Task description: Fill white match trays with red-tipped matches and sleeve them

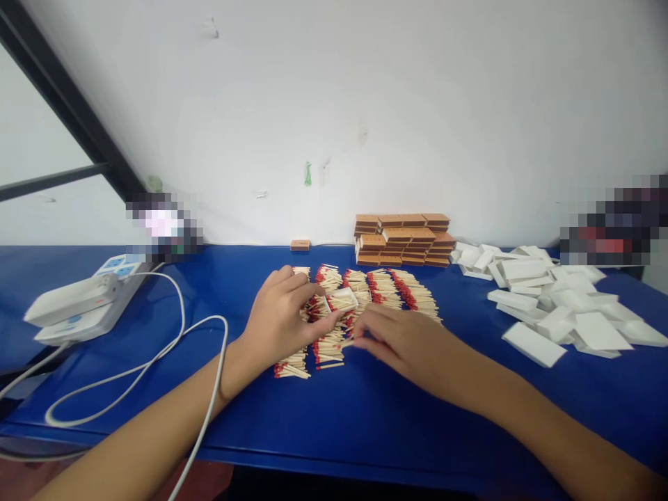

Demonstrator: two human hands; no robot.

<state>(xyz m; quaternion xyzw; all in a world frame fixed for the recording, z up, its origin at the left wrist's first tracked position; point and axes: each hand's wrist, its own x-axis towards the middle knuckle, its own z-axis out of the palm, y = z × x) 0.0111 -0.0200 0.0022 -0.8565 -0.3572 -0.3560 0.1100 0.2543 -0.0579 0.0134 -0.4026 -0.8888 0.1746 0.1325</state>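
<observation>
A small white tray (343,300), the inner drawer of a matchbox, sits at the middle of the table (323,410) on top of a spread of matches (365,296). The left hand (282,320) curls loosely around the tray's left end, fingers bent and thumb underneath, holding it tilted above the pile. The right hand (401,337) lies flat and low just right of it, fingers stretched toward the near edge of the matches; whether it pinches any cannot be told.

The matches are pale sticks with red heads, lying in rough rows from the left hand out to the right and toward the far side.

Beyond them, against the wall, stands a stack of brown matchbox sleeves (404,240), with one single brown box (300,245) apart to its left. Any print on the sleeves is too small to read. To the right lies a loose heap of white trays (558,299).

On the far left rests a white power strip (78,306) with blue labels that cannot be read, and white cables (172,355) loop from it across the table toward the near edge.

The table is covered in glossy blue. Behind it rises a plain white wall (365,104) with a few small marks, and a dark window frame (67,118) slants at the upper left. Two areas near the wall are blurred out.
</observation>
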